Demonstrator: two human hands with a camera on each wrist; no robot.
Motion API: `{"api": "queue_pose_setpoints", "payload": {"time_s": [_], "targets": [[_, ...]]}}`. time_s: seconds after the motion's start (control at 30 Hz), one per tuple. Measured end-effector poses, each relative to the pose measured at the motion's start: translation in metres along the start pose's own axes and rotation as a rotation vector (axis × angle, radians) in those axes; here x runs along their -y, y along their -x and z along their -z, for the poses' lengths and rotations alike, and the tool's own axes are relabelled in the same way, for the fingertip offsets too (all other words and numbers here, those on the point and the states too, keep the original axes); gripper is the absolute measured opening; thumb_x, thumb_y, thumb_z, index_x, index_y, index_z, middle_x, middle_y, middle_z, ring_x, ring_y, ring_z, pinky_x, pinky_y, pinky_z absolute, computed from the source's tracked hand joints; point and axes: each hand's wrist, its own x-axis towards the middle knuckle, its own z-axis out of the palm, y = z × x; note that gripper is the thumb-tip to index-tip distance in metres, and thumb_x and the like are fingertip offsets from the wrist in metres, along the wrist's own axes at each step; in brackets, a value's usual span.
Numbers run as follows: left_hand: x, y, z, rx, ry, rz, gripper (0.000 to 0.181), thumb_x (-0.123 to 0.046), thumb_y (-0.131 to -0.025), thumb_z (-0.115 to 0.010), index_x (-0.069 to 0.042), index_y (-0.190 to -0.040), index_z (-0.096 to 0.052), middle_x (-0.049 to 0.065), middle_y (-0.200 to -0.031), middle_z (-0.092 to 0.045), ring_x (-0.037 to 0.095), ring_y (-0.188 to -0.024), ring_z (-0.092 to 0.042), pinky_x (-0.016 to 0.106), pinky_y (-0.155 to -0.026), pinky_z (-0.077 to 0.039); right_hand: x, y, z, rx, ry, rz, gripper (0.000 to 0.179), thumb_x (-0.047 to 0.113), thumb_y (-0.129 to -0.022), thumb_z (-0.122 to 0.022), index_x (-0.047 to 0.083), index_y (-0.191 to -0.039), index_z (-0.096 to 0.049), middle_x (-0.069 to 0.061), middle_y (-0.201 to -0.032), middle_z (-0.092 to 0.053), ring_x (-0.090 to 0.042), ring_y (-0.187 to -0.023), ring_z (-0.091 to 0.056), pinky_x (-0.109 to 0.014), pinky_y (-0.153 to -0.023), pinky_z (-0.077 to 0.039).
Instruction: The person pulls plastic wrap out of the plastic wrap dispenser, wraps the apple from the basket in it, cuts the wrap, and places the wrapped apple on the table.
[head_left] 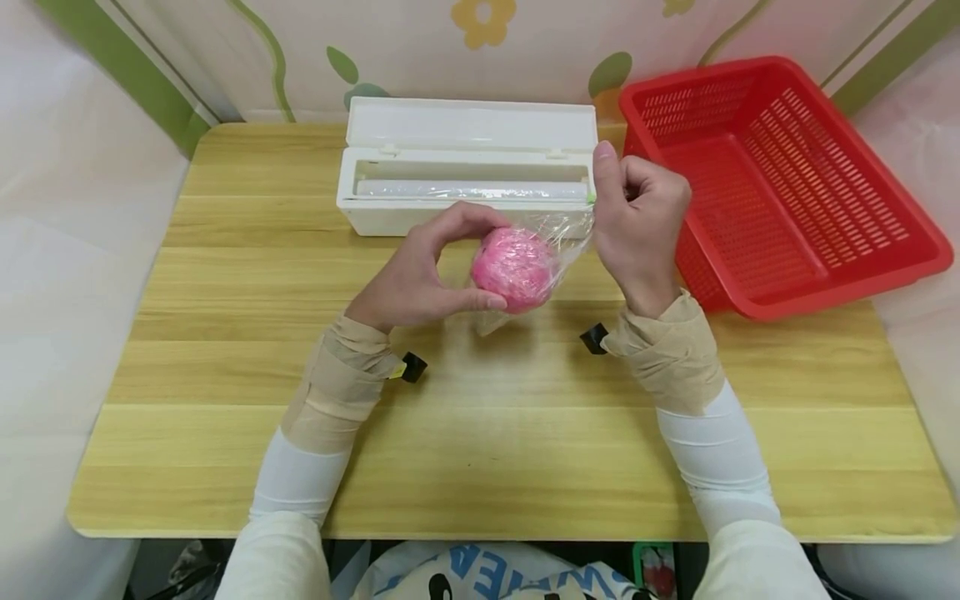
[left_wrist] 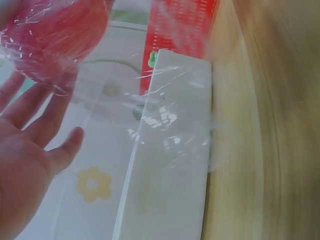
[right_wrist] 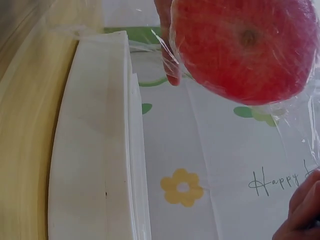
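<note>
A pinkish-red apple [head_left: 516,268] hangs over the table in a wrap of clear cling film [head_left: 570,232]. My left hand [head_left: 423,279] holds it from the left, thumb below and fingers above. In the right wrist view the dimpled end of the apple [right_wrist: 247,40] faces the camera. To its right, my right hand [head_left: 641,217] is curled and grips the stretched end of the film, thumb upward. Just behind the apple stands a white cling film box [head_left: 397,218], its lid [head_left: 472,123] raised and a film roll [head_left: 472,189] inside.
A red plastic basket [head_left: 780,208] stands at the back right, close to my right hand. The wooden table [head_left: 247,417] ends in front of my body. Behind it hangs a wall sheet [head_left: 420,50] printed with flowers.
</note>
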Motion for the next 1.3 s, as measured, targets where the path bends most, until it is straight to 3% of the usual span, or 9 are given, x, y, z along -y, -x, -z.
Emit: {"api": "queue_pose_setpoints", "payload": {"time_s": [0.2, 0.4, 0.77, 0.9, 1.1, 1.3], "targets": [[0.000, -0.001, -0.002, -0.012, -0.015, -0.100, 0.077, -0.006, -0.069, -0.099, -0.002, -0.136, -0.062, 0.007, -0.138, -0.068, 0.018, -0.130, -0.062, 0.039, -0.119, -0.047, 0.000, 0.000, 0.001, 0.074, -0.016, -0.016, 0.061, 0.019, -0.103, -0.064, 0.001, -0.050, -0.043, 0.014, -0.048, -0.037, -0.004, -0.049, -0.031, -0.020, -0.047, -0.018], [0.001, -0.003, -0.005, 0.009, 0.011, -0.199, 0.077, 0.000, -0.068, -0.099, 0.002, -0.135, -0.062, 0.013, -0.138, -0.069, 0.022, -0.135, -0.061, 0.042, -0.122, -0.044, 0.001, 0.003, -0.004, 0.095, -0.013, -0.087, 0.061, 0.020, -0.102, -0.067, 0.004, -0.049, -0.041, 0.011, -0.049, -0.035, -0.009, -0.051, -0.031, -0.022, -0.049, -0.018], [0.000, -0.005, -0.013, 0.030, 0.031, -0.325, 0.076, 0.003, -0.066, -0.098, 0.009, -0.132, -0.060, 0.023, -0.135, -0.067, 0.033, -0.136, -0.060, 0.046, -0.122, -0.045, 0.001, 0.004, -0.005, 0.219, 0.040, -0.171, 0.060, 0.022, -0.101, -0.070, 0.003, -0.050, -0.045, 0.008, -0.048, -0.038, -0.010, -0.056, -0.037, -0.023, -0.050, -0.024], [-0.001, -0.006, -0.015, 0.039, -0.008, -0.380, 0.075, 0.002, -0.068, -0.098, 0.011, -0.132, -0.059, 0.025, -0.134, -0.067, 0.034, -0.134, -0.061, 0.046, -0.121, -0.047, 0.001, 0.005, -0.006, 0.279, 0.061, -0.225, 0.060, 0.024, -0.101, -0.071, 0.005, -0.049, -0.047, 0.006, -0.048, -0.041, -0.012, -0.058, -0.040, -0.024, -0.050, -0.027], [-0.007, -0.004, -0.018, 0.043, -0.115, -0.436, 0.070, -0.007, -0.072, -0.098, 0.009, -0.130, -0.063, 0.022, -0.132, -0.068, 0.031, -0.131, -0.062, 0.043, -0.119, -0.049, 0.001, 0.007, -0.007, 0.365, 0.061, -0.234, 0.060, 0.023, -0.101, -0.071, 0.007, -0.050, -0.046, 0.007, -0.047, -0.038, -0.011, -0.058, -0.038, -0.024, -0.052, -0.025], [-0.012, -0.002, -0.021, 0.069, -0.206, -0.444, 0.067, -0.014, -0.075, -0.097, 0.007, -0.130, -0.065, 0.020, -0.134, -0.069, 0.031, -0.131, -0.061, 0.042, -0.119, -0.047, 0.000, 0.011, -0.008, 0.532, 0.027, -0.282, 0.061, 0.027, -0.102, -0.071, 0.005, -0.051, -0.045, 0.005, -0.047, -0.038, -0.010, -0.051, -0.034, -0.023, -0.046, -0.024]]}}
